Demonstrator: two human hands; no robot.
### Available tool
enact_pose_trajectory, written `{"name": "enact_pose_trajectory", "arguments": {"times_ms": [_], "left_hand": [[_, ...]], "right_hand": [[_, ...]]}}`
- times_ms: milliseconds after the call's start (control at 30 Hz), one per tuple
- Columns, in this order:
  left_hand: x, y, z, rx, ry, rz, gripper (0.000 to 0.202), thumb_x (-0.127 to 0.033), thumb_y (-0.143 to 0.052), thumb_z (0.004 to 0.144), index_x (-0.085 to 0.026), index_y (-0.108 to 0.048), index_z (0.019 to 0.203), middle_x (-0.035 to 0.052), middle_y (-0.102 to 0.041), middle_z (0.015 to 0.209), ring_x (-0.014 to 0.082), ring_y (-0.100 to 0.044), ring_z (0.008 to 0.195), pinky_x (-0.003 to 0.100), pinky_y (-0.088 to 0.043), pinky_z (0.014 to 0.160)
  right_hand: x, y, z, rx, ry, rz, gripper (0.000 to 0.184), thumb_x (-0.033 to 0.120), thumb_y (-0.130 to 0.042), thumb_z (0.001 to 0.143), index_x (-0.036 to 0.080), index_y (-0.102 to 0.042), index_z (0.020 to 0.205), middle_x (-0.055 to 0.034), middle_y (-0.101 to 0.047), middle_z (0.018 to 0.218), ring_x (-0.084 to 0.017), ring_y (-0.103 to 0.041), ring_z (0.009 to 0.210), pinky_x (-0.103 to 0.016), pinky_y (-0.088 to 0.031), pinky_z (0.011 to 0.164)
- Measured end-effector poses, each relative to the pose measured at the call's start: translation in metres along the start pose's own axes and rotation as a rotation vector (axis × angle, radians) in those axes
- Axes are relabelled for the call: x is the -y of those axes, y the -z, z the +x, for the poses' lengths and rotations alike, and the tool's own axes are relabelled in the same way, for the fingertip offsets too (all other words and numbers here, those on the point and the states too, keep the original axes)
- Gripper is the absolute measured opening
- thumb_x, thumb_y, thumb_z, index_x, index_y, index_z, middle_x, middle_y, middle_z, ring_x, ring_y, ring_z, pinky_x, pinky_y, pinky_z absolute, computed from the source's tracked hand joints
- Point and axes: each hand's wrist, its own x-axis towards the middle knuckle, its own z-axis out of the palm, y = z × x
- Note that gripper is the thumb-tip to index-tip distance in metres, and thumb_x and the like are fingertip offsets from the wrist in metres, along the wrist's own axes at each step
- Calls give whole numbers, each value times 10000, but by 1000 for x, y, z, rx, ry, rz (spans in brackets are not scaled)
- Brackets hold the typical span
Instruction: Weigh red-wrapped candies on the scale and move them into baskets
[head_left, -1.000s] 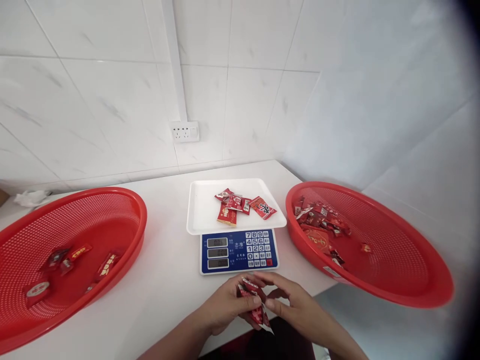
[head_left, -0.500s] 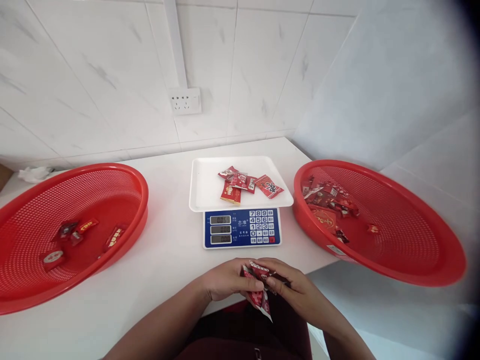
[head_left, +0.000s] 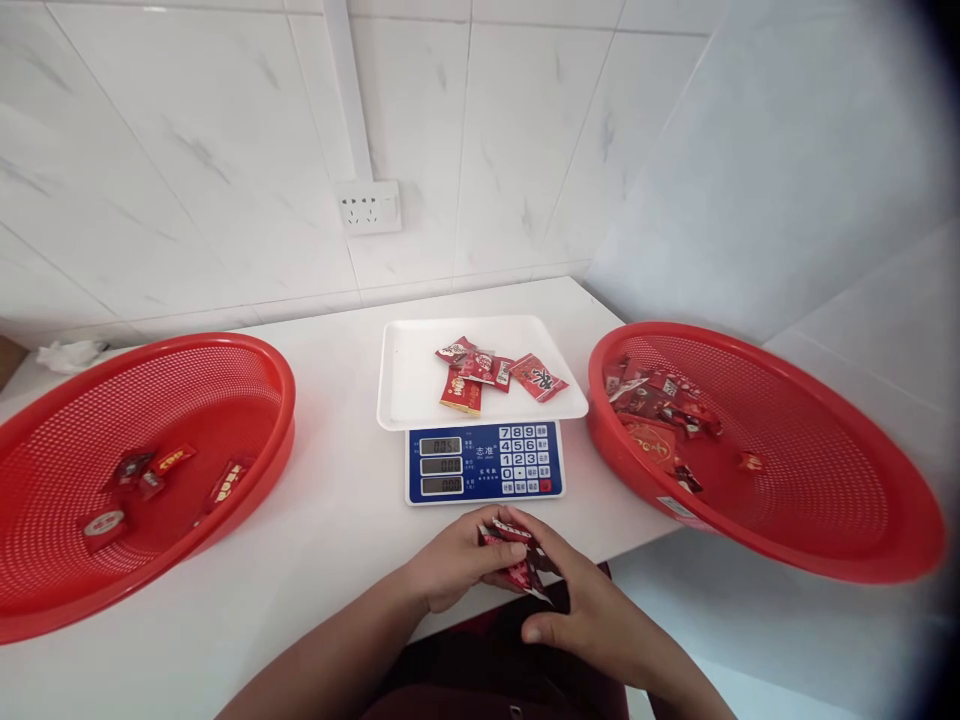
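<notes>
In the head view, red candy packets (head_left: 517, 552) were held between the closed fingers of the left hand (head_left: 457, 560) and right hand (head_left: 589, 615), just in front of the scale (head_left: 484, 462); a loose pinch could have let one fall.

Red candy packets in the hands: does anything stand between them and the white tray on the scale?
The blue front panel of the digital scale lies between the red candy packets, held by the left hand and right hand, and the white tray. It sits low, so it hardly blocks a lifted hand.
</notes>
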Motion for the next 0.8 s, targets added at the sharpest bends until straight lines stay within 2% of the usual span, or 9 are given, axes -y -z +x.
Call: {"name": "enact_pose_trajectory", "arguments": {"times_ms": [100,233,367,467,500,567,700,767,800], "left_hand": [[2,-5,-1,-14,-82,33,400,-368,-740,675,-148,-556,955,34,-621,830,144,-611,749,270,-479,702],[1,-4,-4,52,-166,139,384,-368,-698,723,-151,-541,998,47,-609,899,158,-591,856,292,-449,788],[-8,-2,-8,148,-111,170,583,-359,-691,728,-238,-417,1229,78,-567,1088,180,-596,907,335,-480,770],[-19,-5,-19,117,-115,367,652,-341,-664,751,-296,-342,1317,96,-538,1202,171,-622,867,353,-492,783],[-24,-5,-24,61,-141,494,615,-335,-643,768,-306,-366,1316,92,-545,1221,179,-625,885,358,-490,804],[-33,-1,-40,-134,-225,814,490,-347,-593,801,-315,-464,1272,73,-585,1214,215,-615,965,374,-476,861],[-50,25,-84,-741,-433,1403,367,-400,-499,844,-292,-573,1187,68,-604,1221,267,-523,1161,404,-396,992],[-59,44,-110,-1019,-437,1631,413,-410,-480,847,-255,-544,1224,84,-561,1280,283,-442,1245,443,-338,1040],[-64,53,-123,-1128,-389,1731,459,-417,-484,841,-234,-508,1261,97,-525,1319,296,-396,1280,475,-305,1056]], "right_hand": [[-5,-15,6,-108,-3,0,777,328,-725,703,281,-348,1380,-90,-411,1406,-281,-383,1284,-485,-280,1075],[-3,-18,11,-160,27,67,524,361,-621,798,275,-458,1289,-92,-499,1321,-255,-487,1198,-460,-346,1038],[-6,-1,10,-93,25,328,493,485,-625,777,277,-521,1211,-91,-549,1271,-261,-538,1136,-454,-399,977],[-20,10,12,10,39,598,526,524,-676,714,264,-555,1155,-103,-601,1189,-264,-595,1025,-416,-480,827],[-26,11,14,33,34,667,520,514,-691,703,268,-561,1142,-102,-614,1161,-260,-608,989,-395,-497,766],[-36,10,19,54,16,746,488,479,-706,704,277,-569,1127,-94,-636,1108,-250,-621,942,-357,-503,679],[-49,5,27,73,-39,735,479,435,-728,695,251,-586,1114,-98,-661,1036,-255,-621,951,-403,-486,764],[-50,4,30,118,-61,724,494,427,-750,670,243,-593,1100,-105,-665,1039,-264,-623,956,-437,-466,817],[-50,5,31,144,-67,734,497,424,-760,656,245,-597,1089,-105,-666,1045,-267,-625,955,-445,-461,823]]}}
